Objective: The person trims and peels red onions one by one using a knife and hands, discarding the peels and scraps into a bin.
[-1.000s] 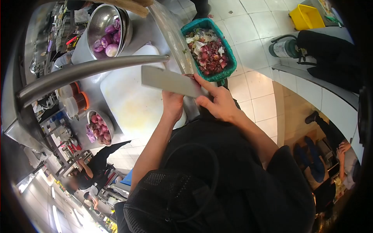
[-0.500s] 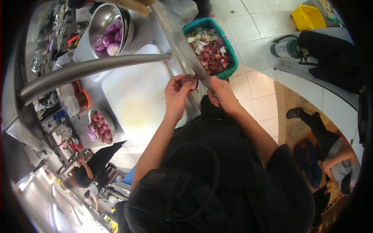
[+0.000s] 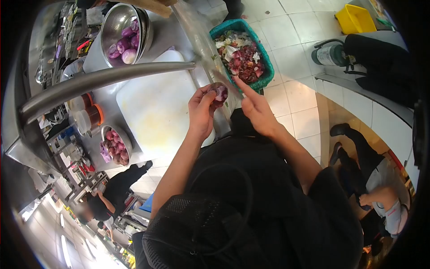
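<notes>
My left hand [image 3: 202,107] holds a partly peeled red onion [image 3: 220,93] in its fingers, near the counter's edge. Beside it my right hand [image 3: 259,112] is closed on a knife, with the index finger stretched out along it; the blade [image 3: 227,82] is smeared by motion. Below and beyond both hands stands a green-lined bin [image 3: 269,67] full of onion skins [image 3: 246,67]. To the left of my left hand lies a white cutting board [image 3: 152,105]. Peeled onions [image 3: 123,45] sit in a steel bowl [image 3: 112,22], and unpeeled onions [image 3: 117,148] fill a smaller bowl [image 3: 129,142].
A metal bar [image 3: 112,76] crosses above the steel counter [image 3: 168,36]. Lidded tubs [image 3: 89,117] stand at the counter's far side. On the right are a yellow bucket [image 3: 356,20] and a green extinguisher [image 3: 329,54]. Other people [image 3: 105,197] stand at lower left and lower right [image 3: 380,188].
My right hand has swung the knife away from the onion, and its index finger has stretched out. The onion has turned, showing more of its pale side. The people nearby have shifted.
</notes>
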Motion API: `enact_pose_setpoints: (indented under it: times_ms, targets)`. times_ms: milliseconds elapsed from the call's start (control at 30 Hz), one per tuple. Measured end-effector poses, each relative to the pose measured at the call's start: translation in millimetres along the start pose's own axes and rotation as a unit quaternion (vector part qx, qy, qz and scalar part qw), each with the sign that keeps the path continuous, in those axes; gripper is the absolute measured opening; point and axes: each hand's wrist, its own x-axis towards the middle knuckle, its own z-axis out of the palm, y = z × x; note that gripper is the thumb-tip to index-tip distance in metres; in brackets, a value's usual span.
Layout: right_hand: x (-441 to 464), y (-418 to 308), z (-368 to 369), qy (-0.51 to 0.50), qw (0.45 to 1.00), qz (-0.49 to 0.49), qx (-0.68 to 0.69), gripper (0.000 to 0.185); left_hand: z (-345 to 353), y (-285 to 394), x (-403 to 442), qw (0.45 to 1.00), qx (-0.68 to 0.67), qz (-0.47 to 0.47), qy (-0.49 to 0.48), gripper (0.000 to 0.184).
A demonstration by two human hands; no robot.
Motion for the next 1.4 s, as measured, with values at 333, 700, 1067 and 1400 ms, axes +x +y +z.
enact_pose_setpoints:
  times_ms: [333,700,1067,1400]
  targets:
    - [-3,-19,5,-0.017,0.969,-0.003,-0.247,0.093,-3,-11,0,0.991,0.059,0.103,-0.057,0.032]
    - [5,27,20,0.033,0.999,-0.019,0.025,0.055,-3,-9,0,0.998,0.054,0.031,0.007,0.027]
    - [27,45,-9,0.055,0.993,0.074,0.075,0.068,-6,8,-8,0.992,-0.069,-0.064,-0.085,0.05]
    - [24,33,-1,0.043,0.994,-0.025,-0.1,0.079,0,0,3,0.998,0.003,-0.04,-0.047,0.046]
